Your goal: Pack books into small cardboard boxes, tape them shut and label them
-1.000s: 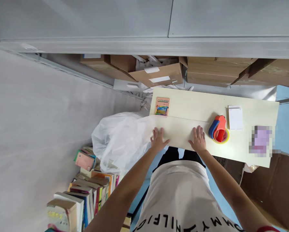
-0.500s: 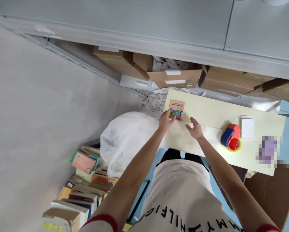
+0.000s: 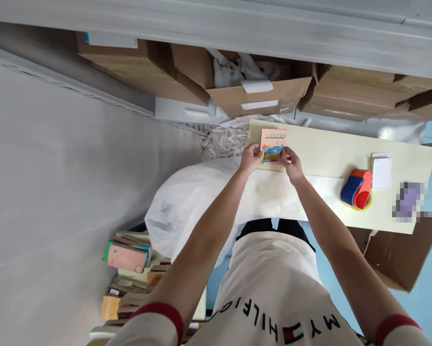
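Observation:
A small pink book (image 3: 273,139) with a colourful picture on its cover is between my two hands, near the left end of the cream table (image 3: 320,154). My left hand (image 3: 250,157) grips its left edge with bent fingers. At the opposite edge my right hand (image 3: 293,164) pinches the book between thumb and fingers. Just below the hands, a thin white sheet (image 3: 281,197) covers the front part of the table. It appears to run on from the bulky white translucent plastic (image 3: 190,206) at the left.
A red and blue tape dispenser (image 3: 356,190) stands right on the table, beside white cards (image 3: 382,173) and a blurred purple object (image 3: 409,199). Books (image 3: 129,288) and a pink phone-shaped item (image 3: 126,258) are lower left. Cardboard boxes (image 3: 259,98) fill the shelf behind; an open carton (image 3: 403,250) is lower right.
Both hands have closed on the book's side edges; the right hand was open and apart from it before. The view has shifted, and the white sheet shows more plainly on the table.

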### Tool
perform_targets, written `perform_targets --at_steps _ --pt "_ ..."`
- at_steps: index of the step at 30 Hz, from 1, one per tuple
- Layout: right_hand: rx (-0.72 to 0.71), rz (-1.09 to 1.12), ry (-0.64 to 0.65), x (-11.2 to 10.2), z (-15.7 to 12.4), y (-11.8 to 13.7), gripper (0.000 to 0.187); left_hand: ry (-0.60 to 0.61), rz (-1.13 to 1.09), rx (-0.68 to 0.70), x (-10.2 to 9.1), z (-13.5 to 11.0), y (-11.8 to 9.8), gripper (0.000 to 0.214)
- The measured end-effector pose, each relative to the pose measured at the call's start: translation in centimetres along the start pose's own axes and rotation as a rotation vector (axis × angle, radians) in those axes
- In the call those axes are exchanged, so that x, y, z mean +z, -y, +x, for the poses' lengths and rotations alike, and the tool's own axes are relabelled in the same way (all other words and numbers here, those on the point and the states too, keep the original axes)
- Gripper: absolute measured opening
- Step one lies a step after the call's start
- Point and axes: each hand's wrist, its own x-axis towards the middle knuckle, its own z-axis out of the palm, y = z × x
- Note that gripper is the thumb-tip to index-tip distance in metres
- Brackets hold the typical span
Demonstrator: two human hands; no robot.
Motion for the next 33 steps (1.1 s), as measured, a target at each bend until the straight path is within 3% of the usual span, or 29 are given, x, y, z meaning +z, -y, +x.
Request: perform_targets --at_steps 4,9,16,20,27,33 --pt "-0.045 0.023 -0.100 -1.9 -0.7 0.3 0.059 0.110 -0.228 0.008 0.5 -0.3 -1.0 0.013" --pt "-0.061 0.211 -0.099 -5.0 -4.1 0.2 0.043 0.175 -0.235 0.033 2.7 -2.9 -1.6 0.021" --pt "0.064 0.170 -0.268 -11.5 -11.9 -4.3 0.037 0.185 -0.019 0.040 10.6 -11.3 2.0 0.033" --pt "0.136 0.087 -0.280 -14.8 -14.9 -7.8 0.035 0.222 0.182 0.038 14.8 -15.3 4.2 0.045" --pt "0.132 -0.098 -0.216 -17.0 -15.2 -11.5 0.033 0.166 0.404 0.055 17.9 -17.4 6.0 0.049" --pt "-0.020 -0.287 -0.163 -17.1 -14.2 -13.1 0.033 0.094 0.642 0.204 18.8 -18.3 5.5 0.055"
